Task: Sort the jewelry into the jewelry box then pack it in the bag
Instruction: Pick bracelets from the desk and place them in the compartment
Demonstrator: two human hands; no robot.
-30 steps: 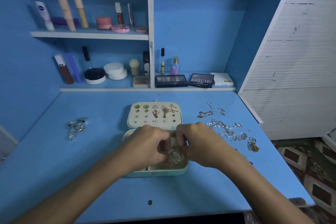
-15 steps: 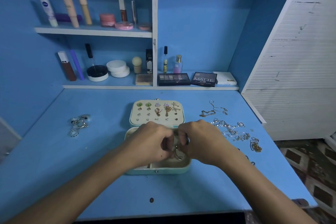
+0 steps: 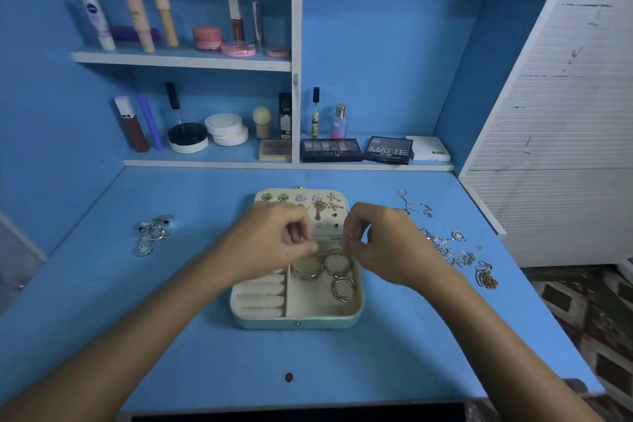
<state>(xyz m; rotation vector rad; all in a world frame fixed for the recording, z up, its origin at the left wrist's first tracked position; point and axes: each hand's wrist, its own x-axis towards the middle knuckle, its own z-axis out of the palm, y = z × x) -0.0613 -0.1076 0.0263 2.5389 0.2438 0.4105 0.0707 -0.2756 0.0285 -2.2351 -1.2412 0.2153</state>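
Centrally on the blue desk [image 3: 376, 370] lies the open jewelry box [image 3: 298, 317], its mint-edged base toward the person and its lid [image 3: 274, 191] folded back flat behind it. Earrings [image 3: 317, 198] are pinned in rows on the lid's cream panel: green studs at the left, star-shaped pieces at the right. Inside the base, ring rolls [image 3: 262, 291] fill the left part, and the larger right compartment holds gold bangles [image 3: 337, 262]: two wide hoops side by side at the back and a smaller pair [image 3: 343, 288] nearer the front.

Both hands hover over the back of the box, a little apart. The left hand [image 3: 274, 238] has its fingers curled, thumb and forefinger pinched together at the rim of the left hoop. The right hand [image 3: 380, 238] is curled likewise, its fingertips pinching at the top of the right hoop; whether a thin chain runs between the hands I cannot tell.

Left of the box, well apart, sits a cluster of silver rings [image 3: 153, 233]. To the right lies a tangle of silver chains [image 3: 445, 245], with a gold chain [image 3: 487, 279] at its near end.

Behind, shelves carry cosmetics, among them a MATTE palette [image 3: 388, 149] and a small perfume bottle [image 3: 339, 122].
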